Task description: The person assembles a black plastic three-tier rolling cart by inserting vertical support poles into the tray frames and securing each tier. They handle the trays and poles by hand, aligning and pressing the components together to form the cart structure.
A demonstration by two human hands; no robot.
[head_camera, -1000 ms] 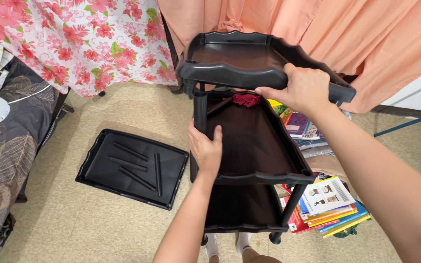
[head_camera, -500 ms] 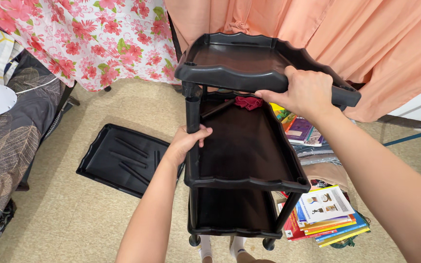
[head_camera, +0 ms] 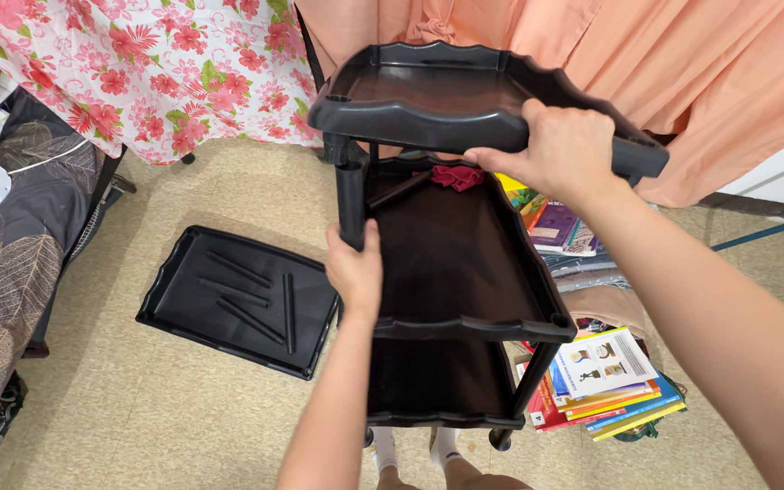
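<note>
A black plastic shelf rack with three trays stands in front of me. My right hand [head_camera: 563,150] grips the front rim of its top tray [head_camera: 428,113], which sits tilted. My left hand [head_camera: 354,269] is closed around the black upright post [head_camera: 350,195] at the left corner, between the top tray and the middle tray [head_camera: 465,272]. A red cloth [head_camera: 457,176] and a loose black rod [head_camera: 398,191] lie at the back of the middle tray. The bottom tray [head_camera: 437,386] is partly hidden under it.
A spare black tray [head_camera: 183,295] holding several loose black rods lies on the beige floor to the left. A stack of books [head_camera: 605,386] sits to the right of the rack. A floral cloth [head_camera: 138,63] and an orange curtain [head_camera: 682,63] hang behind. Dark bedding [head_camera: 11,263] lies at far left.
My left hand has moved up from the middle tray's left edge onto the corner post. The right hand has kept its hold on the top tray.
</note>
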